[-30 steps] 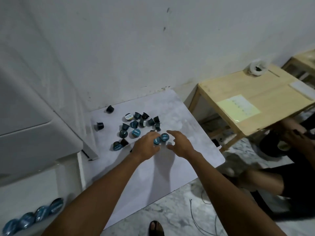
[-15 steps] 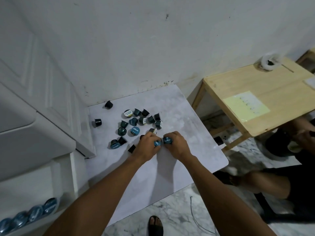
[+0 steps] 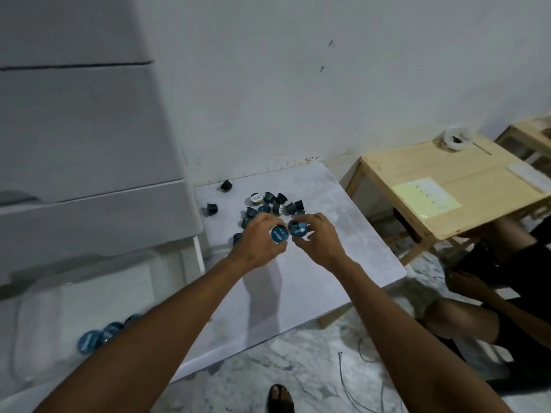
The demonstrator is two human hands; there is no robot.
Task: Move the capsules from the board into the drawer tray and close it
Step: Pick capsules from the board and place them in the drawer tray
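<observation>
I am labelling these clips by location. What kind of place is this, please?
Probably a plain indoor room used as a makeshift work area, not a kitchen: a white board with coffee capsules lies low over a marble floor, beside a white drawer unit and a small wooden table.

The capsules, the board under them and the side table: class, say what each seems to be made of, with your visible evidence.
Capsules: probably dark plastic cups with glossy blue foil lids; the printed tops catch light. Board: matt, pale, marble-patterned surface; real stone or laminate cannot be told. Side table: light unpainted wood, with grain and plank seams showing.
</observation>
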